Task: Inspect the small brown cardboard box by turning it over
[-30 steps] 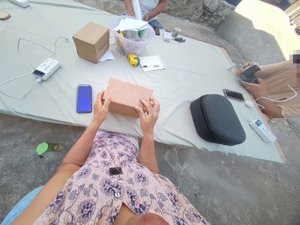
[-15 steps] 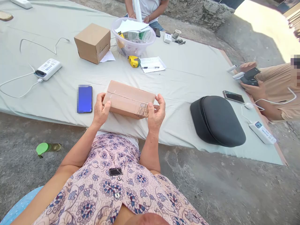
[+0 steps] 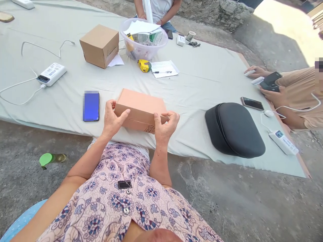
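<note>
The largest thing is the cloth-covered counter (image 3: pixel 202 84), with a rounded black case (image 3: pixel 242 129) on it, right of the hands. Farther back, a plastic basin (image 3: pixel 145 52) keeps paper and clear bottles together; a brown box (image 3: pixel 98 43) sits beside it.

Next comes the pinkish carton (image 3: pixel 141 102), at the counter's near side in front of the person. The left hand (image 3: pixel 112 119) clamps its left end, thumb spread from the other fingers; the right hand (image 3: pixel 165 127) clamps the opposite end, thumb on the near upper edge. Gripping both ends probably keeps it level and steady (whether its underside touches the cloth, I cannot tell).

Smaller still, a phone (image 3: pixel 91 107) lies flat left of the carton, seemingly out of the hands' way, and a yellow tape measure (image 3: pixel 144 66) lies against the paper pad (image 3: pixel 171 67).
</note>
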A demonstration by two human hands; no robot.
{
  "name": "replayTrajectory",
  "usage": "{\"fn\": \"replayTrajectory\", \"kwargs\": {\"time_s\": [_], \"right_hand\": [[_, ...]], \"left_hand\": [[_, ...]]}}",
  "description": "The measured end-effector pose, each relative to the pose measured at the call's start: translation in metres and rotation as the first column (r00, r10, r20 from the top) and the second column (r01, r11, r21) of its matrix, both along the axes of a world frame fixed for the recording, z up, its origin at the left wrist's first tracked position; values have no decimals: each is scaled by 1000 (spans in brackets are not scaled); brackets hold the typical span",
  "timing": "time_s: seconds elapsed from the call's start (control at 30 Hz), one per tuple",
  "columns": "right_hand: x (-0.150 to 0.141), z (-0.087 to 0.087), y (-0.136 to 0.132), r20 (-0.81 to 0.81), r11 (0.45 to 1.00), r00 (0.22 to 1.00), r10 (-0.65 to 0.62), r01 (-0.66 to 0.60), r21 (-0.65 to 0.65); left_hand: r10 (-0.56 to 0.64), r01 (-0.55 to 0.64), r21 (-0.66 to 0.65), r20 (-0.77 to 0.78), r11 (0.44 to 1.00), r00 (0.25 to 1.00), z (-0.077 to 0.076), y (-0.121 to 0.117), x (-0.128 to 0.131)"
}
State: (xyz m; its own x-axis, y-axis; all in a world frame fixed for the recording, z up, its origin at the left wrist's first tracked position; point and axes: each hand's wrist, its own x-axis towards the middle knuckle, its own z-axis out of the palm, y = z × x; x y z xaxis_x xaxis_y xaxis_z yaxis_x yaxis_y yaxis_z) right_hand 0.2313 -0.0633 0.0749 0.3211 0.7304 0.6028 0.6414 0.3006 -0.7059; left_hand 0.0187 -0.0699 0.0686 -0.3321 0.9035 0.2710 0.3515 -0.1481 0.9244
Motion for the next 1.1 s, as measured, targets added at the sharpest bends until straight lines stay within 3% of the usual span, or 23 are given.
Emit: {"fn": "replayTrajectory", "kwargs": {"time_s": [0.1, 0.37, 0.6, 0.77, 0.93, 1.1], "right_hand": [[-16, -6, -3, 91, 999, 995, -46, 44, 20], [-33, -16, -1, 152, 996, 984, -91, 90, 13], [-23, -18, -4, -2, 1000, 1000, 12, -12, 12], [-14, -17, -4, -290, 996, 953, 89, -92, 2], [-9, -4, -9, -435, 995, 895, 101, -96, 35], [-8, 2, -10, -479, 994, 872, 100, -73, 75]], "left_hand": [[110, -115, -31, -146, 993, 983, 5, -2, 10], [146, -182, -73, -347, 980, 926, 3, -1, 20], [144, -149, -3, -252, 989, 957, -1, 1, 9], [134, -130, 47, -95, 990, 986, -2, 3, -5], [145, -140, 73, -70, 987, 987, 9, 0, -12], [149, -141, 91, -86, 986, 985, 19, -4, -16]]}}
